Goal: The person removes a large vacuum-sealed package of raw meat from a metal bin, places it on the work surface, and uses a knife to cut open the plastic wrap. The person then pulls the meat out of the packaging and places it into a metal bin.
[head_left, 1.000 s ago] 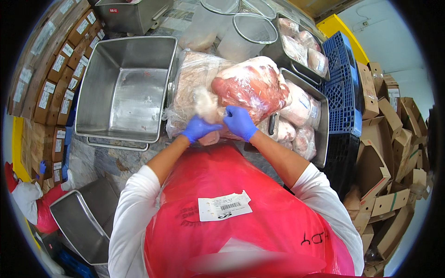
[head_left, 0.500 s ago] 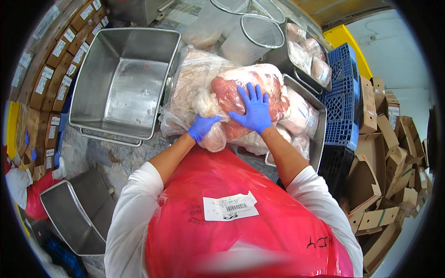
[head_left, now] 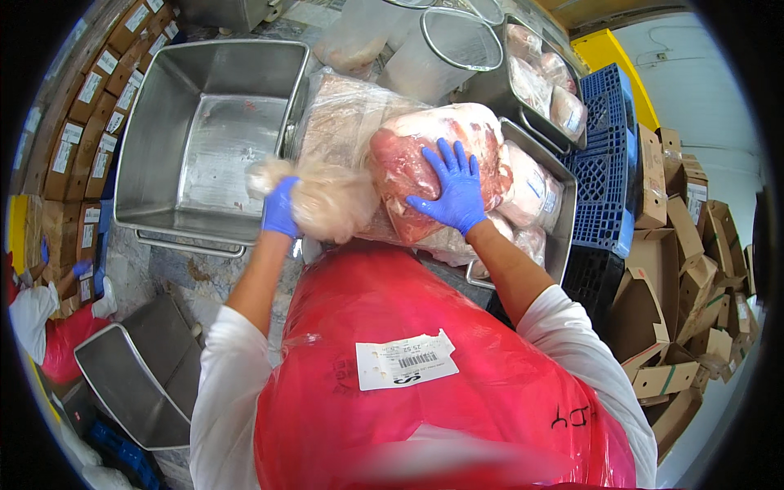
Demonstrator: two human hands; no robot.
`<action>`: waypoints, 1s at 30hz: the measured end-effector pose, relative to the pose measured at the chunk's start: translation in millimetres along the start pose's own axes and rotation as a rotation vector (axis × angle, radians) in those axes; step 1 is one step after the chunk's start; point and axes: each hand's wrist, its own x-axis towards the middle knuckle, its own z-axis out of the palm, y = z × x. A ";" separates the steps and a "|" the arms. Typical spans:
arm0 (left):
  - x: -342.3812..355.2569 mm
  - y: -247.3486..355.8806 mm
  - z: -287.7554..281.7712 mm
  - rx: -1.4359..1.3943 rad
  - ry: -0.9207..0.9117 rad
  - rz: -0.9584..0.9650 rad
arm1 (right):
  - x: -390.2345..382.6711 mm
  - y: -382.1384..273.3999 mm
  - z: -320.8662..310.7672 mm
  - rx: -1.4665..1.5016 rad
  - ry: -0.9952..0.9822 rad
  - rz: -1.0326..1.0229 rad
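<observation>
A large red-and-white cut of meat (head_left: 416, 139) lies on a plastic-wrapped stack (head_left: 335, 122) in front of me. My right hand (head_left: 453, 188), in a blue glove, rests on the meat with fingers spread. My left hand (head_left: 280, 204), also gloved, is closed on a crumpled, translucent plastic bag (head_left: 335, 204), blurred by motion, left of the meat. Just left of that hand stands a large steel tub (head_left: 147, 139). A steel tray (head_left: 559, 253) holding wrapped meat sits right of the piece under my right hand.
Clear bins (head_left: 433, 65) and another meat-filled container (head_left: 523, 118) stand behind. Blue pallets (head_left: 604, 155) and flattened cartons (head_left: 670, 294) line the right. Stacked boxes (head_left: 90, 90) run along the left; below them a co-worker in white sleeves (head_left: 33, 318) is beside a tilted steel tub (head_left: 135, 384).
My left hand has pulled the bag leftward, away from the meat toward the empty tub. My right hand changed from closed near the bag to spread on the meat.
</observation>
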 end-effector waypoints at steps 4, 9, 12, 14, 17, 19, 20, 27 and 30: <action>26.2 -5.5 -49.2 0.242 0.329 0.261 | 12.8 -4.4 -0.7 -0.012 0.022 -0.047; 48.1 14.8 -49.8 0.243 0.408 0.303 | 14.7 -0.2 -3.8 -0.005 0.012 -0.047; 63.4 12.0 -73.7 0.077 0.385 0.285 | 15.3 4.7 -3.6 -0.001 0.005 -0.053; 84.6 6.9 -97.4 -0.076 0.333 0.332 | 20.0 3.0 -4.9 -0.009 0.012 -0.073; 103.3 16.9 -88.1 -0.198 0.261 0.375 | 19.3 2.4 -5.7 -0.007 0.014 -0.073; 108.2 27.0 -47.6 -0.211 0.229 0.379 | 12.8 6.5 -1.0 -0.009 0.022 -0.061; 110.0 33.5 -27.4 -0.177 0.241 0.383 | 10.4 7.3 -0.8 -0.009 0.030 -0.057; 152.6 60.8 105.4 0.183 0.098 0.485 | 1.8 10.4 -8.8 0.078 0.102 -0.055; 159.4 120.2 171.6 0.296 -0.318 0.557 | -9.0 26.1 -0.1 0.115 0.122 -0.094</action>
